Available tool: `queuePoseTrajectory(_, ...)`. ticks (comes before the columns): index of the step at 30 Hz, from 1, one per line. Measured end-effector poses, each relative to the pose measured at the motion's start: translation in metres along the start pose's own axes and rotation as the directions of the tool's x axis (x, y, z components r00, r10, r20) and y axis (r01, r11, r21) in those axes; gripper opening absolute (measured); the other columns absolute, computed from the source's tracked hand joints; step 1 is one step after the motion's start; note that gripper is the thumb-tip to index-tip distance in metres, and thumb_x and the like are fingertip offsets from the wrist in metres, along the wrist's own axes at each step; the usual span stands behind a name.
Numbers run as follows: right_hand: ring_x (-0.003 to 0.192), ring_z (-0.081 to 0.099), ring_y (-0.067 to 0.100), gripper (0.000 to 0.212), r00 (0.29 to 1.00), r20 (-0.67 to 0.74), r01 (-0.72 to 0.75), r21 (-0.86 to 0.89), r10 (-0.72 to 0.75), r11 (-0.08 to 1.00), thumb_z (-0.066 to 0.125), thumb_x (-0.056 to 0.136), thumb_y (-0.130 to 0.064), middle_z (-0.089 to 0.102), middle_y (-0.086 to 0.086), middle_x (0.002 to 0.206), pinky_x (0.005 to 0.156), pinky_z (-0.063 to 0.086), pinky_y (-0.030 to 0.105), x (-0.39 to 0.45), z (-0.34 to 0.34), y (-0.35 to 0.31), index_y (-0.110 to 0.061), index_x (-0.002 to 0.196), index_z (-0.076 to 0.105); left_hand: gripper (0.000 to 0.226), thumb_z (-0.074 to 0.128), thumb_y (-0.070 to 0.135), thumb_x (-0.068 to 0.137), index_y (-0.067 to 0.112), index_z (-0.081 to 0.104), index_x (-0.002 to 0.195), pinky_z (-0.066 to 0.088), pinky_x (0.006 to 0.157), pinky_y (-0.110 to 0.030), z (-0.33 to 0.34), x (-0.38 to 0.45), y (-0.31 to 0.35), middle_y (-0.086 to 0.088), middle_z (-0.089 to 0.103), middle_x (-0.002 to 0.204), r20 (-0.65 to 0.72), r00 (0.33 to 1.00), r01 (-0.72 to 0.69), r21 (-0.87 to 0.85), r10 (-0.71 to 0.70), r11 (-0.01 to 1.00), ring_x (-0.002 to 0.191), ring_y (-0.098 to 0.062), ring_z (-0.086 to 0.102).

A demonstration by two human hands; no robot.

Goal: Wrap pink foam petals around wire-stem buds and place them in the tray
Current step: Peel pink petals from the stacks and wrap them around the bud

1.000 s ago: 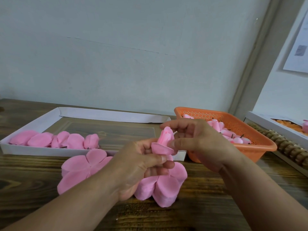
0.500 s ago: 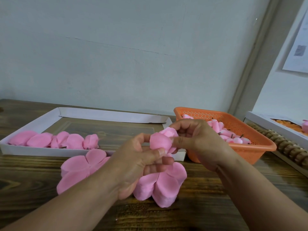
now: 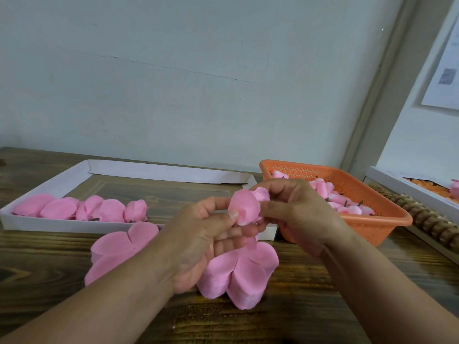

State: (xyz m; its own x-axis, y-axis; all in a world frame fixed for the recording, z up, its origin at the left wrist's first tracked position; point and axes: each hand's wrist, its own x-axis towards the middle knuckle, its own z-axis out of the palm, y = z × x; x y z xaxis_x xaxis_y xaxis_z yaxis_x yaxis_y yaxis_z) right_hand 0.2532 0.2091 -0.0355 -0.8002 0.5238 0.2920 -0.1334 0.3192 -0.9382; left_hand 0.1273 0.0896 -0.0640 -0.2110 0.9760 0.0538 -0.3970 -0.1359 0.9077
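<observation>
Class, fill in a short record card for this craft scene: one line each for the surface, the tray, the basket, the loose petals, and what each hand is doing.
surface: dark wooden table
tray: white tray, a row of wrapped pink flowers along its near side
basket: orange basket on the right, holding pink buds with stems
loose petals: pink petal stacks on the table by the tray
left hand: left hand presses a petal onto the bud being wrapped
right hand: right hand pinches the same bud

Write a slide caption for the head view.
Both hands, left hand and right hand, fold a pink petal around a bud.
</observation>
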Motion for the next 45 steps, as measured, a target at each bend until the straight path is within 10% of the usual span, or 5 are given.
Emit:
queuePoseTrajectory(13,0.052,0.057,0.016,0.013,0.995,0.096,0.036,-0.085,-0.028,0.996,0.057,0.076,0.022,0.062,0.019,0.071,0.052,0.049,0.024,-0.003,0.000,-0.006,0.014,0.085,0.061,0.007,0.051,0.013,0.092,0.007,0.054,0.095,0.060,0.064,-0.030,-0.002,0.000,-0.002,-0.014,0.074,0.085,-0.048,0.999,0.028,0.097,-0.023,0.995,0.083,-0.028,0.073)
queuePoseTrajectory(25,0.068,0.062,0.016,0.047,0.977,0.211,0.057,-0.242,-0.005,0.969,0.063,0.080,0.012,0.064,0.010,0.081,0.061,0.054,0.027,-0.006,0.002,-0.009,-0.024,0.109,0.064,0.014,0.048,0.009,0.097,0.010,0.053,0.110,0.058,0.052,-0.025,-0.002,-0.001,-0.003,-0.018,0.074,0.086,-0.065,0.994,0.092,0.166,-0.083,0.982,0.071,-0.027,0.073)
queuePoseTrajectory(32,0.059,0.064,0.013,0.019,0.987,0.157,-0.005,-0.219,0.040,0.976,0.066,0.079,0.007,0.068,0.001,0.066,0.053,0.051,0.022,-0.006,0.004,-0.009,-0.012,0.080,0.065,0.004,0.052,0.016,0.095,0.014,0.049,0.098,0.055,0.048,-0.023,0.003,-0.002,-0.005,-0.017,0.074,0.079,-0.105,0.994,0.053,0.187,-0.033,0.981,0.066,-0.025,0.073)
queuePoseTrajectory(45,0.064,0.059,0.034,0.011,1.000,0.017,-0.001,-0.214,0.005,0.977,0.064,0.079,0.011,0.064,0.024,0.074,0.056,0.052,0.033,-0.003,0.002,-0.006,0.012,0.089,0.061,0.035,0.065,0.025,0.066,0.018,0.066,0.100,0.054,0.054,-0.020,0.001,-0.001,-0.008,-0.013,0.075,0.088,-0.080,0.995,-0.042,0.176,0.056,0.984,0.076,-0.021,0.073)
